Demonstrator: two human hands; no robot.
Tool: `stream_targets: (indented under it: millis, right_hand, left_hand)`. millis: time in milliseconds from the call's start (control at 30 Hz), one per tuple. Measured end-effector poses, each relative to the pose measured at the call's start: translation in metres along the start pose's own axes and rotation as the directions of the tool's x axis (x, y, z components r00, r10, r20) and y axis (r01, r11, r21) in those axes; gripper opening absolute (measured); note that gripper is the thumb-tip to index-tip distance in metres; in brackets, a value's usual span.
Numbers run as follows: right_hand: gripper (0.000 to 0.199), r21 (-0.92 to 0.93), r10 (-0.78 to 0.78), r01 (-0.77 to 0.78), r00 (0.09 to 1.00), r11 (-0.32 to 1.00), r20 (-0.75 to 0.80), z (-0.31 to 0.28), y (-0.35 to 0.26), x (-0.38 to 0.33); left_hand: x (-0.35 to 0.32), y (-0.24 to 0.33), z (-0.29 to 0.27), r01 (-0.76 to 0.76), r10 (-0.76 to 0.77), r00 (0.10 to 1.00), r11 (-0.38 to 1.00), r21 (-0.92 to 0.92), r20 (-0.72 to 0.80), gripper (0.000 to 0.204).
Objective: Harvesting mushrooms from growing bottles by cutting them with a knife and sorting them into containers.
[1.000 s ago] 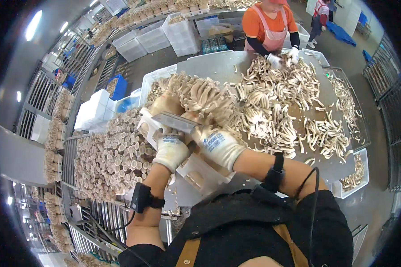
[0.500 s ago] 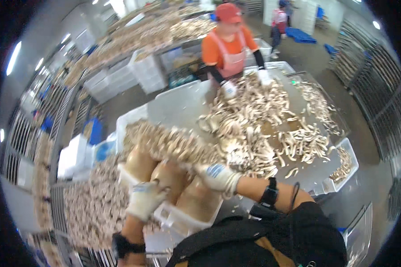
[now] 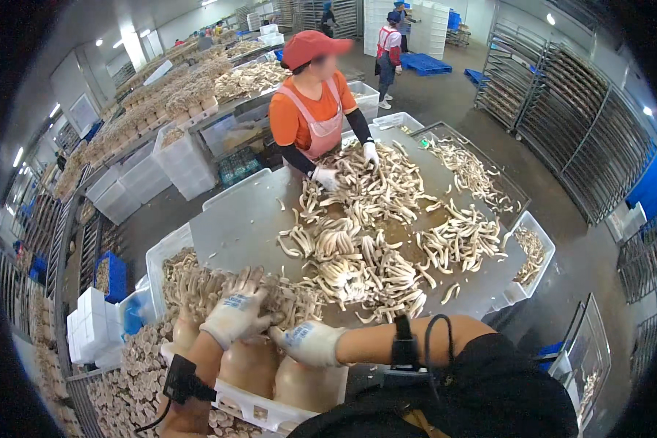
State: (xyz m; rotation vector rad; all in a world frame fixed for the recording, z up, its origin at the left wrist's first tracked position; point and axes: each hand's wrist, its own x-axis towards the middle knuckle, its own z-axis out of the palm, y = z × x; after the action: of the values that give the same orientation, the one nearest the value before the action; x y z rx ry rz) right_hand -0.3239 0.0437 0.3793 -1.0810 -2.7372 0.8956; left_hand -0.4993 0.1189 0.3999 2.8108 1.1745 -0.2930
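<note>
Left hand (image 3: 235,312) spread on mushroom clump (image 3: 248,358) in white crate (image 3: 259,410), right hand (image 3: 310,343) now gripping it lower, tabletop (image 3: 241,226) farther.

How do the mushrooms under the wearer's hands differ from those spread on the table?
The clump under the left hand and right hand is bunched, stems joined on pale bases. The table mushrooms lie loose, scattered singly across the table. Both are pale beige.
</note>
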Motion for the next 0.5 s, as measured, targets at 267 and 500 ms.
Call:
stream_targets:
  millis: [267,500]
  right_hand:
    - [0.031,0.196,0.094,-0.101,0.995,0.975,0.046,0.013,0.035,0.013]
    - [0.029,0.201,0.117,-0.083,0.979,0.976,-0.166,0.077,0.072,0.012]
  left_hand:
    - [0.015,-0.025,0.043,0.020,-0.131,0.937,0.945,-0.326,-0.323,0.048]
    - [0.017,-0.008,0.066,0.016,-0.216,0.920,0.854,-0.519,-0.328,0.054]
